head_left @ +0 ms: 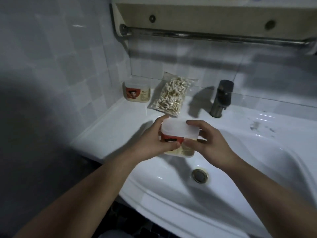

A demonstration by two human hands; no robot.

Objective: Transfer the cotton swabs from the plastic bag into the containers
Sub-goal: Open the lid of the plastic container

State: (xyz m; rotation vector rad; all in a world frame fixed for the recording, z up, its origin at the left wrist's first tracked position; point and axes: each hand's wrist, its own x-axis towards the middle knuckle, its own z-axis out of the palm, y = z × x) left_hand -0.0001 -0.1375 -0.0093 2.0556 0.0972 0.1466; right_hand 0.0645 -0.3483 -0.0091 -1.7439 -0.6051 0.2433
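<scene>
Both hands grasp lidded tub [178,134] over sink [240,194]: left hand [154,143], right hand [211,145]. Label partly hidden by thumbs. Swab bag [167,95], second tub [136,91] behind.

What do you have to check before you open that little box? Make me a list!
1. Both hands hold the lidded container: ok, the left hand and the right hand grip its sides.
2. The lid is off for filling: not ok, it is on.
3. The bag of cotton swabs is close by on the sink ledge: ok.
4. That bag is opened: cannot tell.
5. The second container stands upright by the wall: ok.
6. The faucet is not running: ok.
</scene>
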